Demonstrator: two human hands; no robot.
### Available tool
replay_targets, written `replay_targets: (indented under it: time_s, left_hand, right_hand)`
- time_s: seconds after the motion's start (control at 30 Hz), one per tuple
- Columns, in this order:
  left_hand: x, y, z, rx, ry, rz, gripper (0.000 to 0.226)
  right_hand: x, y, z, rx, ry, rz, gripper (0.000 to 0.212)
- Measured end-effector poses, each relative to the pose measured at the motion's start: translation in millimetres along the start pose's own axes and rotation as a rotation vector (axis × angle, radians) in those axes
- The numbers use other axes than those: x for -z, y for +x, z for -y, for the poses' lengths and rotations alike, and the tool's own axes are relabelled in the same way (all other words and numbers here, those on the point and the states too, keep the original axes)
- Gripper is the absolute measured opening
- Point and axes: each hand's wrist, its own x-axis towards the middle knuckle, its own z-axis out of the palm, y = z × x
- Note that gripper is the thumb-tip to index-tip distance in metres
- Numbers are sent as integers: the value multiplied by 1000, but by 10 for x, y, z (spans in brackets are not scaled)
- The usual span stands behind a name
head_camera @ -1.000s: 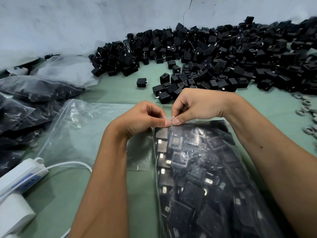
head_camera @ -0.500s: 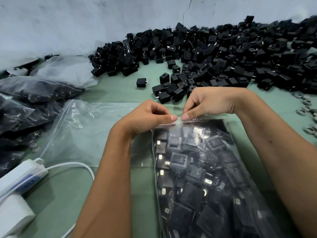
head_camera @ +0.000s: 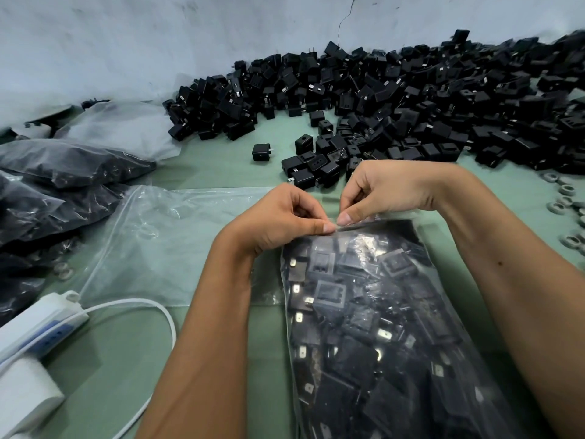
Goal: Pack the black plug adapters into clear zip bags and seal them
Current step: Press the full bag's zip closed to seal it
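A clear zip bag (head_camera: pixel 373 318) full of black plug adapters lies on the green table in front of me, its mouth pointing away. My left hand (head_camera: pixel 278 217) pinches the zip strip at the bag's top left between thumb and fingers. Right beside it, my right hand (head_camera: pixel 386 188) pinches the same strip, the two thumbs almost touching. A large heap of loose black adapters (head_camera: pixel 395 99) spreads along the wall behind my hands. An empty clear zip bag (head_camera: pixel 164 245) lies flat to the left, partly under my left forearm.
Filled bags of adapters (head_camera: pixel 53 191) are stacked at the left edge. A white power strip (head_camera: pixel 41 324) with its cable and a white roll (head_camera: pixel 22 397) sit at the lower left. Small grey rings (head_camera: pixel 566 201) lie scattered at the right edge.
Both hands stay pinched on the zip strip; the right hand slid slightly right half a second ago and has come back close to the left thumb. The bag shifted a little.
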Motion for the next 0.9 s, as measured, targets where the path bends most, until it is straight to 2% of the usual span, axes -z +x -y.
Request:
replay_targets:
  time_s: [0.13,0.3,0.53,0.73,0.9]
  left_hand:
    - [0,1,-8,18,-7,7,12]
    - [13,1,-11,41,7,18,5]
    - [20,57,-102,94,108,8,8]
    - [76,149,-162,91,163,70,4]
    - [91,176,-119,64,109,77,5]
  right_hand:
    - [22,-22,16,-9,-3,46,9]
    - [12,-1,47,1,-70,86,10]
    - [-27,45,11,49,-91,5,14]
    - [7,25,29,11,-65,10,35]
    - [104,-18,-73,-19,-85,28,9]
